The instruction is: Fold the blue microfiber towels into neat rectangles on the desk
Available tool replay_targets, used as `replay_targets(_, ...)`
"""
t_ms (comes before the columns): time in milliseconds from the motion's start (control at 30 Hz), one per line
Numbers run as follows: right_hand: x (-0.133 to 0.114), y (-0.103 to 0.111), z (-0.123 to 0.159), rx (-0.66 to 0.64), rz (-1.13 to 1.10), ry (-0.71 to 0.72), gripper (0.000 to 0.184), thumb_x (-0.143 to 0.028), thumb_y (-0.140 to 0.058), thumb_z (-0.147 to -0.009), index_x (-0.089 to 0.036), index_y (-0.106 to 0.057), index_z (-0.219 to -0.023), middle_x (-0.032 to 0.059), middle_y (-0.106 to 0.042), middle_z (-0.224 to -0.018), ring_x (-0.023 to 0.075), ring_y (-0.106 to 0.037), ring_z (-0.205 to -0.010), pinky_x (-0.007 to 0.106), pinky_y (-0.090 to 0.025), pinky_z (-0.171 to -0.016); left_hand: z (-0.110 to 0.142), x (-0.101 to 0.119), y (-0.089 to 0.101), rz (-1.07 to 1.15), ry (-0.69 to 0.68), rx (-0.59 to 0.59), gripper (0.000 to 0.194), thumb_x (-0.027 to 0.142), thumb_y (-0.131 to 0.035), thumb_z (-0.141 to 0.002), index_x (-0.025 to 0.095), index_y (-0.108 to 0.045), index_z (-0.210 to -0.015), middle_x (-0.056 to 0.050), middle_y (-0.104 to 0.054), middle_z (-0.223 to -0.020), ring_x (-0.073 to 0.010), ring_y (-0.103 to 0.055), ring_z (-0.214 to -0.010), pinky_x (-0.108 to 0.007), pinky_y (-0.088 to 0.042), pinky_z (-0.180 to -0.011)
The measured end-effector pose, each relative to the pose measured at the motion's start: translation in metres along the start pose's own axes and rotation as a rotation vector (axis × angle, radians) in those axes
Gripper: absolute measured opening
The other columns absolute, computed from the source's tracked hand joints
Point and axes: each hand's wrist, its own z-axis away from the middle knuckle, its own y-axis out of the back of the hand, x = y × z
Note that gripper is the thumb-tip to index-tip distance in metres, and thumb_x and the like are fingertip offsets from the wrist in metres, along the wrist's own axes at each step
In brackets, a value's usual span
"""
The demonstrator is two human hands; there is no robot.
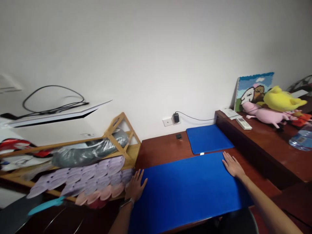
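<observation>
A large blue mat (pixel 187 188) lies flat across the brown desk (pixel 158 149), its near edge at the desk's front. My left hand (pixel 136 185), with a band on the wrist, rests at the mat's left edge with fingers spread. On the mat's far right corner lies my right hand (pixel 233 164), flat, fingers stretched out. Neither hand grips anything. Behind the large mat sits a smaller blue mat (pixel 208 138) with a white tag on its near edge.
A wooden rack (pixel 136 143) with rows of purple and pink scalloped pieces (pixel 97 174) stands left. Along the right, a raised brown shelf (pixel 275 143) carries a remote control (pixel 243 123), pink plush toy (pixel 265 113), yellow plush toy (pixel 282 99) and plastic bottle (pixel 302 139). A black plug (pixel 176 117) sits in the wall.
</observation>
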Motion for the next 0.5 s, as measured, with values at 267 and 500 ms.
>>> replay_targets(267,-0.002,0.028,-0.012,0.088,-0.359,-0.069,0.06,-0.055,-0.042,-0.098,-0.026,-0.058,-0.149,0.0056,-0.046,-0.164,0.0259,-0.041,-0.15,0.046,-0.027,-0.125,-0.013,0.005,0.021,-0.214,-0.124,0.104,0.062,0.041,-0.032,-0.094,0.016,-0.064,-0.14,-0.015,-0.064,-0.147,-0.0337,-0.054,-0.141,-0.054,-0.039,-0.119)
replay_targets(500,0.011,0.038,-0.04,0.216,-0.465,-0.289,0.056,-0.048,-0.035,-0.102,-0.022,-0.068,-0.138,0.0121,-0.064,-0.142,0.0265,-0.059,-0.13,0.041,-0.046,-0.11,-0.017,0.244,0.051,0.145,-0.463,0.056,0.044,0.038,-0.032,-0.103,0.031,-0.074,-0.111,-0.011,-0.075,-0.111,-0.0302,-0.068,-0.109,-0.05,-0.052,-0.101)
